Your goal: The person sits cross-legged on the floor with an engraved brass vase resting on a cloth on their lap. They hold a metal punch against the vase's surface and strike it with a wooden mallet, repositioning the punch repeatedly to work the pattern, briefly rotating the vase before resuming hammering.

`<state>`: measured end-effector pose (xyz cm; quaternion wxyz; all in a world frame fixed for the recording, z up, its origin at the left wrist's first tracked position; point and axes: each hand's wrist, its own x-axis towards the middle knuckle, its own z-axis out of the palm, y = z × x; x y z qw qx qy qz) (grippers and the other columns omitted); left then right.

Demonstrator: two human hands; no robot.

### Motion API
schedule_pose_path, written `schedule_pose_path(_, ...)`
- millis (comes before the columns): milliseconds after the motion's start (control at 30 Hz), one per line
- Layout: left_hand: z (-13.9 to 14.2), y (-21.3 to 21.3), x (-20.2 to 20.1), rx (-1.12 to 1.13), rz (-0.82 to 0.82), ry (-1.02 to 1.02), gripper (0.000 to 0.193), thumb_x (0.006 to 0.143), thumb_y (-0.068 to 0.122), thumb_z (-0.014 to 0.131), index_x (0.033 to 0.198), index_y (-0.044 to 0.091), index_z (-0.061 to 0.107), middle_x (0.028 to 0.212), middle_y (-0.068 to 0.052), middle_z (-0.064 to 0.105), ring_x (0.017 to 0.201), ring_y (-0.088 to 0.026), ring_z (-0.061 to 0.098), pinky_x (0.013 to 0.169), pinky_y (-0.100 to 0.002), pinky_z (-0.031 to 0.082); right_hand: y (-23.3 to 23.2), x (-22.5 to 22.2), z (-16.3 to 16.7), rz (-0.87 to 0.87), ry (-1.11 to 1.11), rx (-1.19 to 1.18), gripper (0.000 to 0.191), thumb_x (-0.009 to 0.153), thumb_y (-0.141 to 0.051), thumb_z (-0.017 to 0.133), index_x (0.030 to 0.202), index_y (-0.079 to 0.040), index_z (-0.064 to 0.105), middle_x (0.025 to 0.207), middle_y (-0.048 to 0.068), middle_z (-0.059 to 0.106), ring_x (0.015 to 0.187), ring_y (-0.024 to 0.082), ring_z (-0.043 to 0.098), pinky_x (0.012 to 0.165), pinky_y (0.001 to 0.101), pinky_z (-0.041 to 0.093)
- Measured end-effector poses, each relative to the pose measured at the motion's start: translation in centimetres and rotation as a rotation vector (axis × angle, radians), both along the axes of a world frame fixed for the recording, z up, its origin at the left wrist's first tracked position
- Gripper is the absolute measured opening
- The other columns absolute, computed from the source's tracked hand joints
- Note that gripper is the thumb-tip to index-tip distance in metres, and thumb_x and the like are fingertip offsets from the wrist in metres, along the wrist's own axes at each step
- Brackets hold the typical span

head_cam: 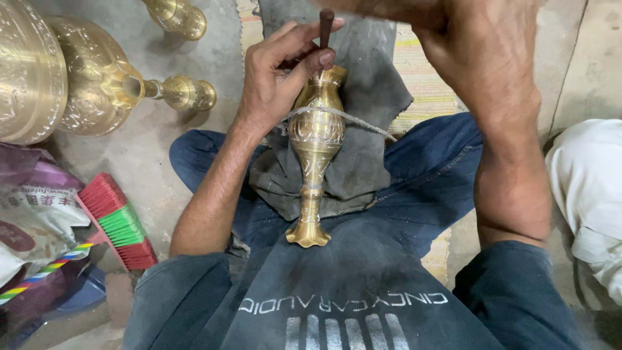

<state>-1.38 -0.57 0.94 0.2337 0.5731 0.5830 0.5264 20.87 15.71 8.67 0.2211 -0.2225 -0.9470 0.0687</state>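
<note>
The landmark here is the brass vase, lying along the person's lap with its foot against the belly and its mouth pointing away.

Far to the left of the vase stand big brass pots on the grey floor, with a smaller brass stand sticking out beside them. Below those, left of the vase's foot, lie a red and green brush and a plastic bag.

Just left of the vase's mouth is the left hand. Its grip is closed around a thin dark tool, with the tip set at the vase's mouth. A grey cord runs across the vase's round part.

The vase looks hard, heavy for its size, and shiny, so it may slip. The thin neck above the foot seems a good place to hold it. The carved part may scratch or dent.

Under the vase is a dark cloth over blue trousers.

Up and right of the vase, the right hand is raised and blurred; I cannot tell if its grip is closed. Far right is white cloth.
</note>
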Motion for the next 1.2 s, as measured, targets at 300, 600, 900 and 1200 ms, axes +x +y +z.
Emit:
schedule_pose_path(300,0.6,-0.2,0.0,-0.062,0.002,-0.016,0.032,0.108,0.016,0.077,0.137,0.005,0.07,0.095,-0.003,0.061,0.085,-0.01,0.063,0.074,-0.028,0.052,-0.5,0.3,-0.1,0.025,-0.045,0.233,0.018,0.09,-0.003,0.079,0.103,-0.002,0.067,0.087,0.016,0.062,0.08,0.037,0.061,0.068,0.0462,0.044)
schedule_pose_path(600,0.3,-0.1,-0.1,0.014,-0.014,0.023,0.028,0.107,0.015,0.077,0.133,0.008,0.067,0.099,-0.003,0.064,0.09,-0.01,0.067,0.078,-0.027,0.055,0.0,0.4,-1.0,0.009,-0.021,0.073,0.017,0.093,-0.006,0.077,0.103,-0.002,0.063,0.084,0.015,0.06,0.078,0.035,0.059,0.074,0.0454,0.045)
schedule_pose_path(900,-0.1,-0.3,-0.4,-0.033,-0.042,-0.043,0.031,0.109,0.017,0.076,0.137,0.007,0.069,0.1,-0.002,0.065,0.095,-0.01,0.07,0.082,-0.027,0.058,0.4,0.9,-2.8,0.061,0.046,-0.003,0.019,0.09,-0.002,0.073,0.103,-0.002,0.059,0.091,0.015,0.06,0.086,0.036,0.061,0.078,0.0467,0.045)
schedule_pose_path(1200,0.5,-0.2,-0.3,-0.024,-0.046,-0.046,0.027,0.109,0.013,0.076,0.134,0.009,0.068,0.107,-0.002,0.068,0.094,-0.01,0.069,0.085,-0.028,0.057,0.6,1.4,-2.9,0.073,-0.014,0.15,0.022,0.091,-0.007,0.077,0.108,-0.003,0.063,0.093,0.016,0.062,0.09,0.038,0.061,0.077,0.0468,0.044)
